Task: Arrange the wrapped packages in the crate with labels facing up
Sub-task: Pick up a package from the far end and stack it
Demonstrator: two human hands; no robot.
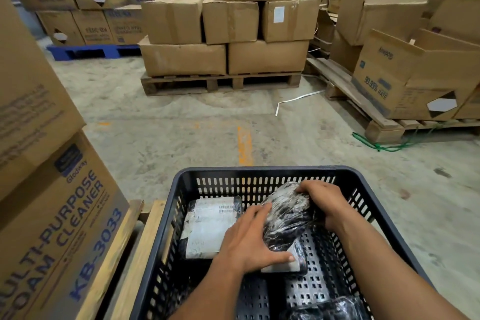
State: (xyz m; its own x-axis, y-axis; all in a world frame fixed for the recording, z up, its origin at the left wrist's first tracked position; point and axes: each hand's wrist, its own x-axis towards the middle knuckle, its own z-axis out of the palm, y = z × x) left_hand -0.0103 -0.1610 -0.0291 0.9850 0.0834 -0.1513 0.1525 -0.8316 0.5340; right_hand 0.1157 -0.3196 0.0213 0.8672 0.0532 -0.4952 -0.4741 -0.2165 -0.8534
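Observation:
A black slotted plastic crate (pixel 259 171) stands on the concrete floor below me. At its left lies a wrapped package (pixel 210 226) with its white label facing up. In the middle, both hands hold a black package in shiny clear wrap (pixel 285 213), tilted on edge, dark side showing. My left hand (pixel 249 244) grips its near left side, thumb across the lower end. My right hand (pixel 324 200) grips its far right end. A pale label edge (pixel 283 266) shows under the thumb. Another dark wrapped package (pixel 330 309) lies at the crate's near right corner.
Stacked cardboard boxes (pixel 52 215) on a wooden pallet stand close on the left. More boxes on pallets (pixel 223 60) stand ahead and to the right (pixel 415 80). A white strap (pixel 293 100) and green cord (pixel 384 145) lie on the floor.

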